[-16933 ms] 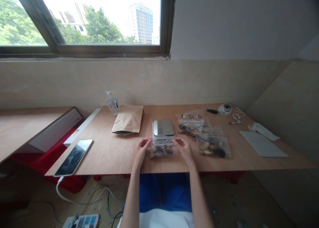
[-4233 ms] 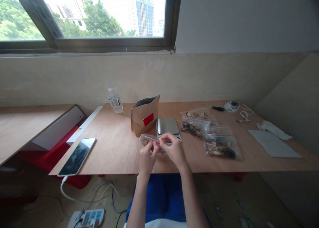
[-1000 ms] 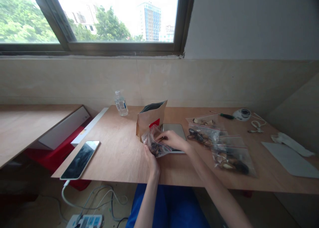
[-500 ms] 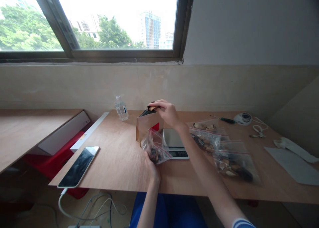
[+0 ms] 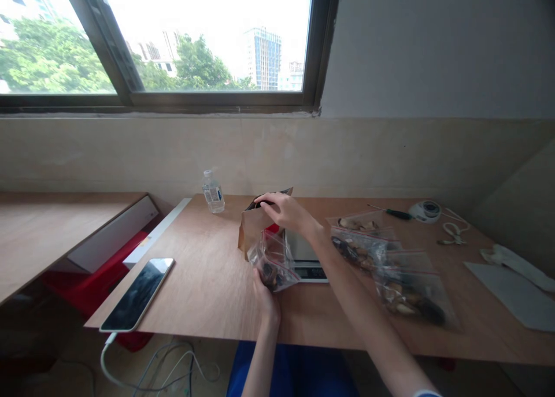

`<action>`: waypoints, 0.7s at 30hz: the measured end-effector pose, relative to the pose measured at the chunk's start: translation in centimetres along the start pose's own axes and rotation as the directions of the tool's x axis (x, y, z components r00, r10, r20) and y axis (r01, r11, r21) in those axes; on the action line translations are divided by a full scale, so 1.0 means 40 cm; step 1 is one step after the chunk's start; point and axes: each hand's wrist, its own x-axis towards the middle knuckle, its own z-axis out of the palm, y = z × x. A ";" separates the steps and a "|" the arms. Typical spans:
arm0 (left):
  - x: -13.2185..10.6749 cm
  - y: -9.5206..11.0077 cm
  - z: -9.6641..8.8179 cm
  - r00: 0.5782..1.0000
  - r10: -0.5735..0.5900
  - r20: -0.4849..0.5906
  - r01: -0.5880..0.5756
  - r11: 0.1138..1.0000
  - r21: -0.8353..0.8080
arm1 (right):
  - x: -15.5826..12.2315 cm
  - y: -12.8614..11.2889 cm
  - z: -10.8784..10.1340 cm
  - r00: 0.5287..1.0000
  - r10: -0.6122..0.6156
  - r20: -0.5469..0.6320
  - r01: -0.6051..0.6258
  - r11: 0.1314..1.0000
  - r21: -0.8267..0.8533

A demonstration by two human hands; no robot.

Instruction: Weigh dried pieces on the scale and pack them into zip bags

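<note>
Left hand [image 5: 265, 304] grips the zip bag [image 5: 284, 273] from below, just in front of the paper bag [image 5: 249, 235]; dark dried pieces [image 5: 269, 274] sit in its bottom, mouth tilted up. Right hand [image 5: 292, 215] is at the paper bag's top opening, fingers curled down; can't tell if they pinch anything. Paper bag stands upright on the tabletop [image 5: 208, 293], partly hidden by the right hand. Scale [image 5: 301, 248] is just right of it, partly behind the zip bag and right forearm. More bags [image 5: 355, 249] of dried pieces lie further right. Phone [image 5: 136, 296] at left front edge, bottle [image 5: 214, 193] upright at back left.
</note>
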 end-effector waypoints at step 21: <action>-0.053 0.054 0.012 0.969 -0.003 0.245 0.017 0.998 -0.056 | -0.223 0.042 0.068 0.768 0.398 0.501 -0.549 0.812 0.198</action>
